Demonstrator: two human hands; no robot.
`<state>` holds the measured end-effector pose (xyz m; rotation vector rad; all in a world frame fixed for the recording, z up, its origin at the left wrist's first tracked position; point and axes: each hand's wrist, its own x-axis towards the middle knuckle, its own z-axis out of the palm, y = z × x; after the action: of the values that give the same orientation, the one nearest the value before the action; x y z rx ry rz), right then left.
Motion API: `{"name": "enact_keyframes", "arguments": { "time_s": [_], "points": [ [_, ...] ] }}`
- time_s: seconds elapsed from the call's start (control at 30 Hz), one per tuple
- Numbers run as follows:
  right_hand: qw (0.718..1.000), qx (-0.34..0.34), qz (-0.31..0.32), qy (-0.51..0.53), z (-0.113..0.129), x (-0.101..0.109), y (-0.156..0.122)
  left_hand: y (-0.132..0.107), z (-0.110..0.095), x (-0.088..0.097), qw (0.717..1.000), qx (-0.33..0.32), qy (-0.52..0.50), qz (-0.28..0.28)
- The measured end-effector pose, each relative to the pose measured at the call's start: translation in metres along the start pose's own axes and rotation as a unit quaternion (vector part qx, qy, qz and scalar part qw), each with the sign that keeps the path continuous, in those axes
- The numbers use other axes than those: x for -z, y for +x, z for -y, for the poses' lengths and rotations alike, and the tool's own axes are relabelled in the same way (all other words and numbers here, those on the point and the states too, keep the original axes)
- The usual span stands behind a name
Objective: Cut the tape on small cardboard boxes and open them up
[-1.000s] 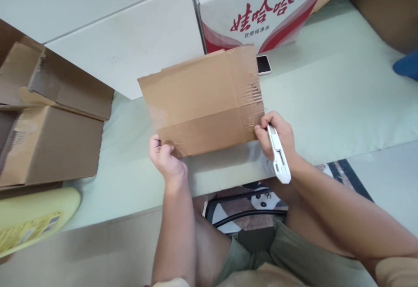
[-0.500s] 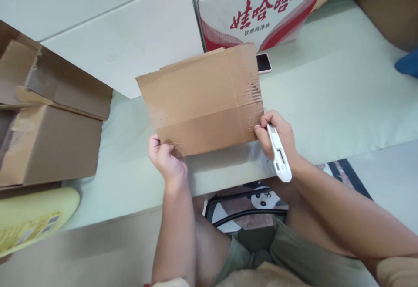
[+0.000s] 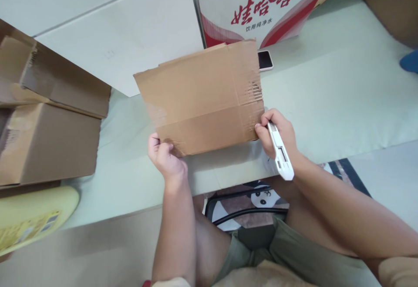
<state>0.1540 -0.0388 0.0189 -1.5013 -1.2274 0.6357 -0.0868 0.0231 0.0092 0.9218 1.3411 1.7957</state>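
We hold a creased brown cardboard piece (image 3: 202, 99) on the near side of the Wahaha purified-water carton (image 3: 261, 17). Our left hand (image 3: 165, 156) grips its corner farthest from that carton; our right hand (image 3: 281, 132) pinches its right edge while clasping a white box cutter (image 3: 278, 145). A smartphone (image 3: 265, 60) lies just before the carton, brown cardboard boxes (image 3: 65, 143) well left of it.

Brown cardboard (image 3: 202, 97), white cutter (image 3: 280, 152) — white carton (image 3: 225, 6) with red curves (image 3: 215, 34) — pale green tabletop (image 3: 342, 91)

cardboard piece (image 3: 202, 99): matt paper, rough torn edge | white tool (image 3: 280, 152): smooth plastic | phone (image 3: 265, 60): glossy screen | shorts (image 3: 310, 241): matt cloth
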Motion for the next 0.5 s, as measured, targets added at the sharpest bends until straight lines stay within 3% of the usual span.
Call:
{"name": "enact_keyframes", "arguments": {
  "time_s": [0.5],
  "points": [
    [1.0, -0.002, 0.007, -0.001, 0.0008, -0.0002, 0.0001, 0.0029, 0.0045, 0.0012, 1.0, -0.011, 0.005, -0.004]
  ]
}}
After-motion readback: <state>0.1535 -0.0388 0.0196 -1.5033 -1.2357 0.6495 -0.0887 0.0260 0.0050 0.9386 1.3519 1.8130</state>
